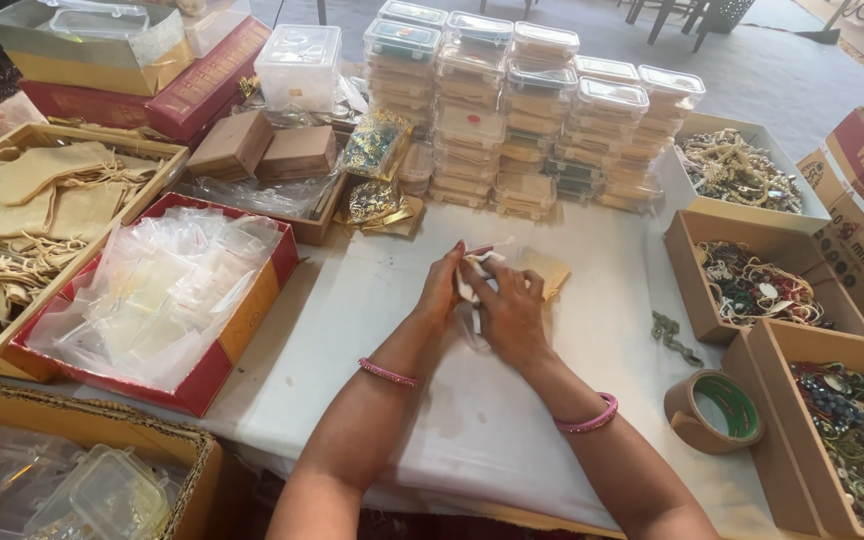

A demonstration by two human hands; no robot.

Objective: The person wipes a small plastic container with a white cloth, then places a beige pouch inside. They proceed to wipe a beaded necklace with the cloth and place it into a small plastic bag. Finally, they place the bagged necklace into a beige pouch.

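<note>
My left hand (440, 292) and my right hand (509, 312) meet over the middle of the white-covered table (372, 330). Both grip a small clear plastic pouch (474, 275) with something white inside it; the fingers hide most of it. A flat gold-tan piece (550, 270) lies on the cloth just beyond my right hand. Each wrist wears a pink bangle. A small greenish piece of jewellery (674, 336) lies on the cloth to the right of my hands.
A red box of clear pouches (157, 290) sits left, a wooden tray of beige cloth bags (22, 215) beyond it. Stacked clear lidded containers (522, 110) stand at the back. Cardboard boxes of jewellery (757, 285) and a brown tape roll (715, 410) are right.
</note>
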